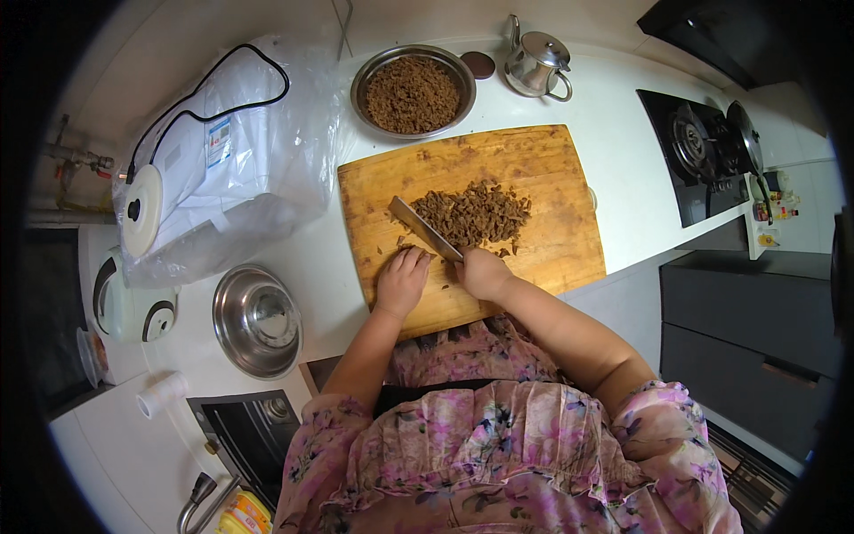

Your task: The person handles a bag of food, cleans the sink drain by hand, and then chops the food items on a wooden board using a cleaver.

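My right hand (482,274) grips a cleaver (427,230), its broad blade angled up and left across the wooden cutting board (554,160). Just right of the blade lies a heap of chopped brown food (477,213), perhaps mushrooms or dried vegetable. My left hand (403,280) rests on the board left of the cleaver, its fingers bent close together. A few brown scraps lie by its fingertips; whether the fingers pinch any is hidden. Behind the board stands a steel basin (467,110) holding finely chopped brown food (413,95).
A steel kettle (537,63) and a dark round lid (478,65) stand behind the board. Leftward are a plastic-wrapped white appliance (233,153), a steel bowl (230,334) and a pale rice cooker (133,300). The gas hob (690,143) is far right; the sink (247,427) is lower left.
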### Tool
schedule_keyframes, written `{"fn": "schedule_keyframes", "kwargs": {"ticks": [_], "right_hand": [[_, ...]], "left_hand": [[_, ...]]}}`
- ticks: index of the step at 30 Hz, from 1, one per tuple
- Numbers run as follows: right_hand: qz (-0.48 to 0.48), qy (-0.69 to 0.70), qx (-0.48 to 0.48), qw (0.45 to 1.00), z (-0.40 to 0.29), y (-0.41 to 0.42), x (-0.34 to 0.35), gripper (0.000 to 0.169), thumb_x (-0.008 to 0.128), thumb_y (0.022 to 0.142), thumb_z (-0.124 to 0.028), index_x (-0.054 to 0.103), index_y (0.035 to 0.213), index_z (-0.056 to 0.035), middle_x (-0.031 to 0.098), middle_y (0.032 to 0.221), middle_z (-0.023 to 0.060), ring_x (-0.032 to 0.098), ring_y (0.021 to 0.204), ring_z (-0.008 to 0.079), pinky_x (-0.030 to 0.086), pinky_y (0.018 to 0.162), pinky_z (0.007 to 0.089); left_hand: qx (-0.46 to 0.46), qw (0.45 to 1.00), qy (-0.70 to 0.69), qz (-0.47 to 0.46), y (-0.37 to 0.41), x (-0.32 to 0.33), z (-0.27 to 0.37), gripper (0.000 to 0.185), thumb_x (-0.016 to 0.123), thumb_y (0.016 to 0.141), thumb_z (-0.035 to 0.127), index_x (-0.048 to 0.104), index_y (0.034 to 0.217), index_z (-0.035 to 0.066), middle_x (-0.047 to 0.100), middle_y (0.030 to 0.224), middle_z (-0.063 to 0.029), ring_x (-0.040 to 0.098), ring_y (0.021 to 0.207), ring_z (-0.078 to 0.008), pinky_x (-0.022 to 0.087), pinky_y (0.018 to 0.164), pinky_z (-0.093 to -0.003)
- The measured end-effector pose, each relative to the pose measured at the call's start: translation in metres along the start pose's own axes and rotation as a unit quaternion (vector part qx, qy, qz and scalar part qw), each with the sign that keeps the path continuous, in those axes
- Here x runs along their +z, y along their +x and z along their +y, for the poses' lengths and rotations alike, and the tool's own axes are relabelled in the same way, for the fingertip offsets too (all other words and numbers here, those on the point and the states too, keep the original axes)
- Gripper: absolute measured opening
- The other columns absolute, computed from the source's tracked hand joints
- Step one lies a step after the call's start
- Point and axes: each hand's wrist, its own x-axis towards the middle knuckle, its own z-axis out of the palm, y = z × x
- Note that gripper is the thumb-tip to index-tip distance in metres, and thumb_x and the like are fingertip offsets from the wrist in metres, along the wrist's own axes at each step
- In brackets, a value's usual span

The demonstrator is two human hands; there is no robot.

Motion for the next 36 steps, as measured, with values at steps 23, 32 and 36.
{"fn": "schedule_keyframes", "kwargs": {"ticks": [23,32,36], "right_hand": [[0.025,0.035,0.015,0.999,0.003,-0.002,0.003,0.026,0.050,0.088,-0.017,0.063,0.098,0.0036,0.063,0.092,0.0268,0.062,0.087,0.0403,0.049,0.079,0.0441],[0.029,-0.043,-0.062,0.997,0.013,-0.020,0.007,0.026,0.052,0.089,-0.022,0.058,0.099,0.0010,0.064,0.089,0.0250,0.061,0.084,0.0398,0.049,0.074,0.0461],[0.013,-0.025,-0.068,0.997,0.010,-0.026,0.006,0.030,0.052,0.090,-0.023,0.058,0.109,-0.0012,0.064,0.094,0.0242,0.062,0.087,0.0385,0.049,0.076,0.0443]], "left_hand": [[-0.020,0.998,-0.043,-0.038,-0.005,-0.013,0.001,0.019,0.060,0.079,0.004,0.066,0.098,0.004,0.061,0.105,-0.0098,0.056,0.103,-0.0291,0.047,0.086,-0.0391],[-0.105,0.991,-0.080,-0.011,-0.014,-0.011,-0.001,0.019,0.065,0.081,0.010,0.066,0.099,0.004,0.061,0.107,-0.0093,0.058,0.098,-0.0299,0.048,0.084,-0.0376],[-0.122,0.989,-0.084,0.007,-0.015,-0.012,-0.001,0.017,0.066,0.080,0.010,0.066,0.095,0.004,0.062,0.102,-0.0095,0.059,0.093,-0.0301,0.050,0.080,-0.0365]]}}
